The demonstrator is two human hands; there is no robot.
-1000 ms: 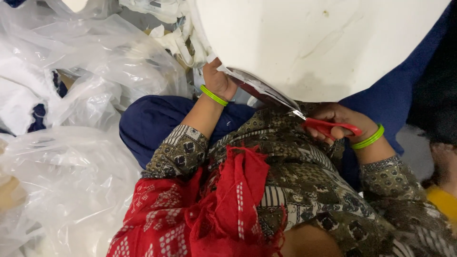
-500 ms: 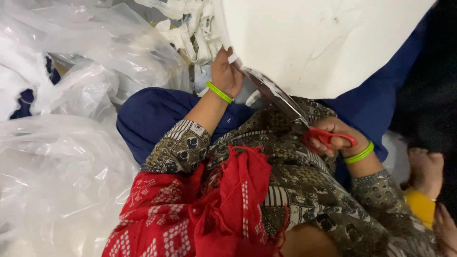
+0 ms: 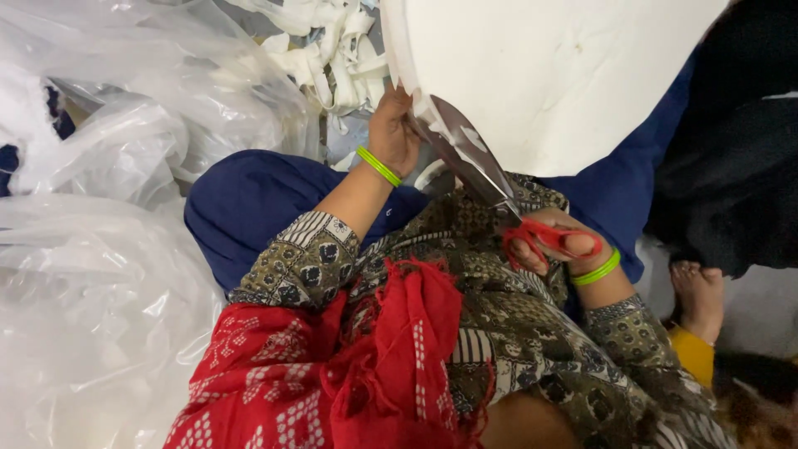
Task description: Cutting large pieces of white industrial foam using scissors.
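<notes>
- Scissors (image 3: 490, 179) run up-left from right hand (image 3: 553, 243) (fingers shut through red handles), blades parted at white sheet (image 3: 565, 75) edge.
- Left hand (image 3: 392, 133) pinches that edge, just beside the blade tips.

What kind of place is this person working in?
Probably an informal floor-level cutting workshop: the right hand works red-handled scissors through a white sheet, amid white offcut strips and clear plastic bags.
</notes>
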